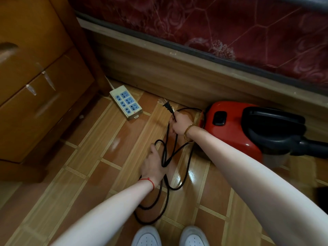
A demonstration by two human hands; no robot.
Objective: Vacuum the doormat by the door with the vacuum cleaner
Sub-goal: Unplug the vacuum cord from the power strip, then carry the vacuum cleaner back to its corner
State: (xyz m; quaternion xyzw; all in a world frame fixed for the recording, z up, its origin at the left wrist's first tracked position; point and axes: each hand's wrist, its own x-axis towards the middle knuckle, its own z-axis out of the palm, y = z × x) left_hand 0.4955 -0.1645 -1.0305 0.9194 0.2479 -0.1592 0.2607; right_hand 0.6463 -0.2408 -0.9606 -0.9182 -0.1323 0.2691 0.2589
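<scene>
glossy tiled floor (110, 139) ran beside a bed frame (177, 71) and drawers (44, 82); right hand (180, 125) clamped the cord (174, 157) near its plug (166, 106); left hand (153, 166) gripped the loops.

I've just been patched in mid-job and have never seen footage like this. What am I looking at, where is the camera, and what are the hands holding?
There is no machine here: a person works with two bare hands, and the single picture comes from a camera worn on the head, looking forward and down. The white shoes at the bottom edge are the person's own.

The right hand, with a gold bracelet, grips the black power cord just behind its plug, which points toward the white power strip lying on the tiled floor. The plug is not yet in a socket. The left hand, with a red string at the wrist, is at the loose loops of cord on the floor.

The red vacuum cleaner sits beside a bed frame; a wooden cabinet stands at left. No doormat is in view.
</scene>
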